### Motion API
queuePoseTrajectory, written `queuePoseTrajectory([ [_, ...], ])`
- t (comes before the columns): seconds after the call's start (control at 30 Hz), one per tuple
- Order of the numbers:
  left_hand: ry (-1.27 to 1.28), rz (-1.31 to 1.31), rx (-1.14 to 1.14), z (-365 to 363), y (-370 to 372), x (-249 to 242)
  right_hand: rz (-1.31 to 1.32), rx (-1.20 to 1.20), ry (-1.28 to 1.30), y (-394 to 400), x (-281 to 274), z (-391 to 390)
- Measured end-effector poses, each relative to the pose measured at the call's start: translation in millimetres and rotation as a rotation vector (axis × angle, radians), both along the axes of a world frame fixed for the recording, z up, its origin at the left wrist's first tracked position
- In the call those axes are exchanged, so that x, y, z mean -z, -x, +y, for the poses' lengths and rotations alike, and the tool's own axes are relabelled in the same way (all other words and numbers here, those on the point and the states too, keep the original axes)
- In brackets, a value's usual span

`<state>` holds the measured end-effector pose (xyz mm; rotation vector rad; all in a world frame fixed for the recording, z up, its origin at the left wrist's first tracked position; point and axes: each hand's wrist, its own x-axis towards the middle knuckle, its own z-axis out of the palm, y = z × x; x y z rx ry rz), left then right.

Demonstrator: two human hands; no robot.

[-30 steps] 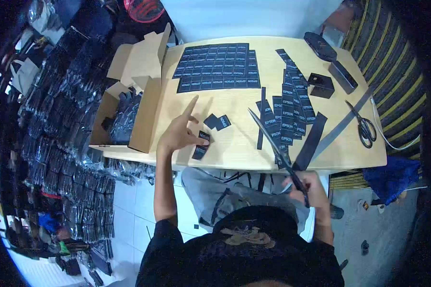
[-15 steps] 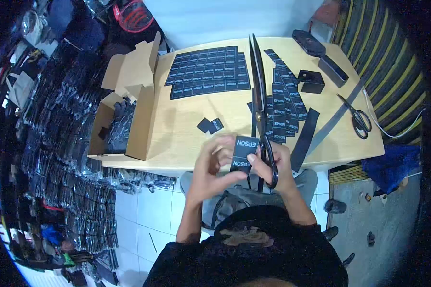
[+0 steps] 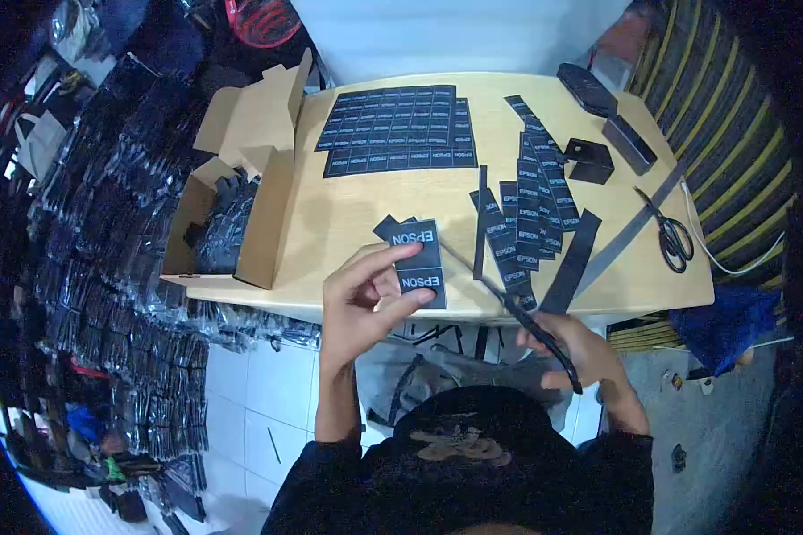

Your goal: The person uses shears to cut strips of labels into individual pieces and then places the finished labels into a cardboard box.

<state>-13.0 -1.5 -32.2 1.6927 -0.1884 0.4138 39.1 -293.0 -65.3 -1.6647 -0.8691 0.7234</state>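
Note:
In the head view my left hand [image 3: 357, 312] pinches a short black strip of two EPSON labels [image 3: 421, 266] between thumb and fingers, at the table's front edge. Cut black label pieces [image 3: 385, 228] lie behind it, partly covered. My right hand [image 3: 589, 352] grips the handles of large black scissors [image 3: 519, 312]. Their blades point up and left toward the label strip, the tip close to its right edge. Whether the blades are parted is hard to see. Several long EPSON label strips [image 3: 528, 205] are spread on the table just beyond the scissors.
Uncut EPSON label sheets [image 3: 397, 125] lie at the back of the table [image 3: 330, 232]. An open cardboard box [image 3: 272, 218] with dark pieces stands on the left. Smaller scissors [image 3: 675, 239], a black block [image 3: 589, 160] and a long black strip [image 3: 573, 267] sit on the right.
The large scissors have swung down from upright to slanting left, and my right hand has moved right and lower. My left hand has shifted left with the label strip, away from the right hand.

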Motion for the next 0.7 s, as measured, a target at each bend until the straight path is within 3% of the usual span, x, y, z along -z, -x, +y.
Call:
queuePoseTrajectory([
  [0.3, -0.172, 0.189, 0.236, 3.3, 2.2, -16.5, -0.096, -0.267, 0.129, -8.9, -16.4, -11.7],
  [0.7, -0.225, 0.274, 0.396, 11.8, -2.8, -19.3, -0.051, -0.320, 0.183, -18.8, -31.8, -11.2],
])
